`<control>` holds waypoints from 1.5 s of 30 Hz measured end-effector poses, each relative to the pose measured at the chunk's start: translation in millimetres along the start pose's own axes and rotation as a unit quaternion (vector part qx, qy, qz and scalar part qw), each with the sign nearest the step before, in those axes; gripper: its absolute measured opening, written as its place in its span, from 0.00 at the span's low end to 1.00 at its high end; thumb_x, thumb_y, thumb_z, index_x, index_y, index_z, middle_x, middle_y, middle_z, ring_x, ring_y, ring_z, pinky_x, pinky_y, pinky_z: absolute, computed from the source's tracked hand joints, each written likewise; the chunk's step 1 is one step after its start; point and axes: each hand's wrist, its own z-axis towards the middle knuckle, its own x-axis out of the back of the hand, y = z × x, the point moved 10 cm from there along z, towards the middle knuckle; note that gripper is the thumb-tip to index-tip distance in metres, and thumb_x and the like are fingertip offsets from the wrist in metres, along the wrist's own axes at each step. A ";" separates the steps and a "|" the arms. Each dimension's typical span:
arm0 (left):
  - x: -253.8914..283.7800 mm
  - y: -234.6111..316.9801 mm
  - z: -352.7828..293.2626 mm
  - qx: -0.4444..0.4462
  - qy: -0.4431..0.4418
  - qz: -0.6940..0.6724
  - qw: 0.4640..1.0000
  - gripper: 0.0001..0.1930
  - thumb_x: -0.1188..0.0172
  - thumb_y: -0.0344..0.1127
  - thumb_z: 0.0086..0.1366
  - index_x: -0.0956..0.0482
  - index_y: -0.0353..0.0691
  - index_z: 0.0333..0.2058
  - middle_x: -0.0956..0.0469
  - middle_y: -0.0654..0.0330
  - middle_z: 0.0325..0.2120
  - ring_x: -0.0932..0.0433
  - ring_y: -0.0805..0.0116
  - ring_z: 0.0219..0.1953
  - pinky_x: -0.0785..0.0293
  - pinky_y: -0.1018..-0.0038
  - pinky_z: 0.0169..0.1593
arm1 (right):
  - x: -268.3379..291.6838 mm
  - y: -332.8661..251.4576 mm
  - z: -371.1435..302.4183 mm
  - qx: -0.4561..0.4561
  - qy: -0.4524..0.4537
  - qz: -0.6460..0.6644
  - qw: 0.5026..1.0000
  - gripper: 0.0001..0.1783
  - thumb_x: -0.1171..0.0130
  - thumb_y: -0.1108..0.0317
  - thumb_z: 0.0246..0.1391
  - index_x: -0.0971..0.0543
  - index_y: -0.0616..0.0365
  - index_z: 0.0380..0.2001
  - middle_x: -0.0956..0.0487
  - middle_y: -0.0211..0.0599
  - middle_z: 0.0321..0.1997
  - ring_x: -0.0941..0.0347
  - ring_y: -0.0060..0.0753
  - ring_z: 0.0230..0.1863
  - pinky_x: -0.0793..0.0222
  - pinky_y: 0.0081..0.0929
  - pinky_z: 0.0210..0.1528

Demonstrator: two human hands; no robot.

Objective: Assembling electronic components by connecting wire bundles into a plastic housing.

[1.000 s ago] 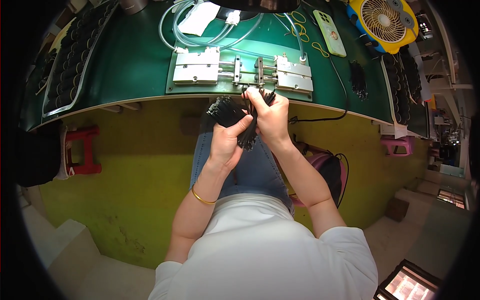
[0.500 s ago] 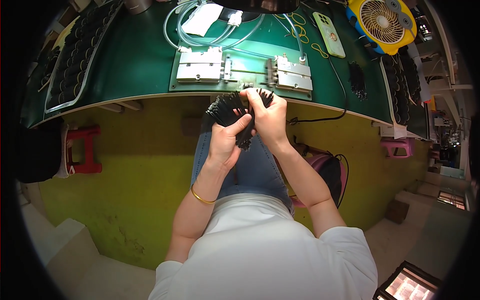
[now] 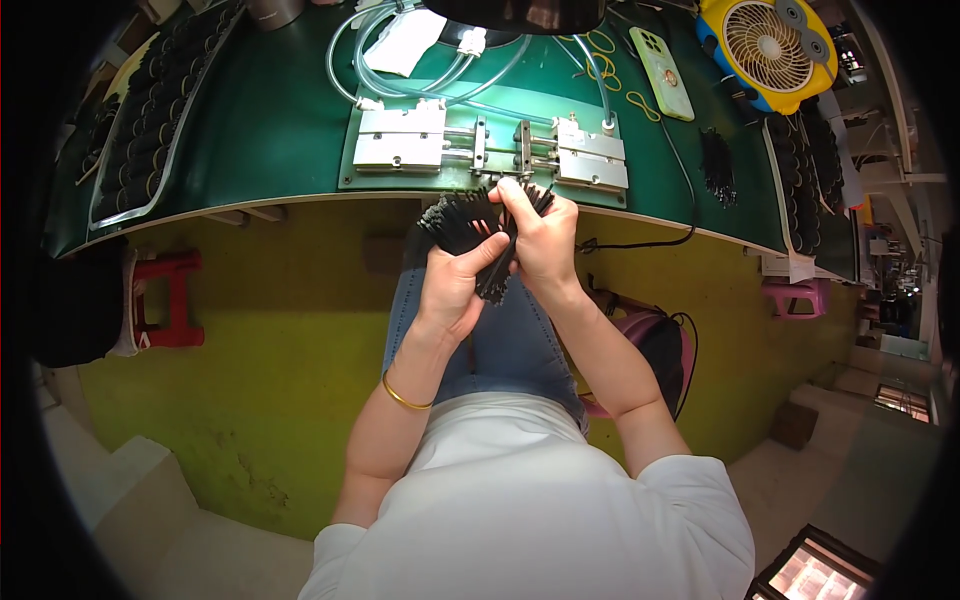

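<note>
In the head view, taking clock directions from the hands, a thick bundle of thin black strands point(image 3: 456, 222) is held between the two palms, just off the front edge of the green surface point(image 3: 270, 120). The left hand point(image 3: 452, 282) is closed around the bundle, its thumb lying across it, and the cut-looking ends fan out toward 10 o'clock. The right hand point(image 3: 546, 238) is also closed on strands, thumb and fingertips pinched together at its 11 o'clock side; some strand ends poke up beyond its knuckles, and others hang down between the hands. Whether those fingertips touch the metal fixture cannot be told. That fixture stands at 12 o'clock, with a silver left block point(image 3: 400, 138) toward 11 and a silver right block point(image 3: 592, 160) toward 2, their facing end plates apart. Clear tubes point(image 3: 335, 60) loop toward 10 to 11 o'clock. A pale green phone point(image 3: 662, 75) lies between 1 and 2, a yellow and blue fan point(image 3: 768, 48) stands at 2, and a smaller black bundle point(image 3: 716, 165) lies between 2 and 3. Between 9 and 10 sits a tray point(image 3: 125, 217) of banded black bundles point(image 3: 145, 130).
</note>
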 end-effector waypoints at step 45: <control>6.2 -3.9 -0.4 -0.009 0.013 -0.016 1.000 0.07 0.43 0.23 0.54 0.27 0.36 0.33 0.26 0.62 0.28 0.25 0.73 0.28 0.26 0.76 0.31 | 1.6 -3.1 -0.1 0.033 0.005 0.008 0.999 0.10 0.47 0.69 0.51 0.23 0.63 0.20 0.26 0.28 0.16 0.34 0.13 0.15 0.42 0.13 0.14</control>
